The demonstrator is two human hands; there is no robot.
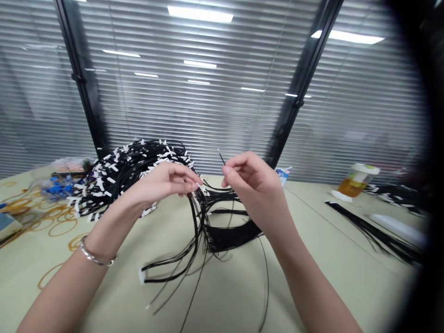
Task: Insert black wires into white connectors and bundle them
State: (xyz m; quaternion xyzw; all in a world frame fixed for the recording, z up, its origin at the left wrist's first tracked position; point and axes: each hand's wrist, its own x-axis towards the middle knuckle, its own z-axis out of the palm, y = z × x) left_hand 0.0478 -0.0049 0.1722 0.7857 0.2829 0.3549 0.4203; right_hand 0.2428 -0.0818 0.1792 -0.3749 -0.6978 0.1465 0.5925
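Observation:
My left hand (175, 180) pinches a small white connector (199, 185) at the fingertips, with black wires hanging below it. Between thumb and forefinger my right hand (255, 185) grips a thin black wire (222, 158), its pale tip pointing up and left. The two hands are apart, raised over the table. Beneath and between them spreads a bundle of black wires (229, 238), partly hidden by my right hand. Some of these run left to a white connector (142, 276) on the tabletop.
A large heap of black cables with white tags (132, 166) stands behind my left arm. Tan rubber bands (62, 226) and blue pieces (57, 187) lie at left. At right are a cup of amber liquid (352, 185) and more black cables (371, 229). Blinds (194, 106) rise behind.

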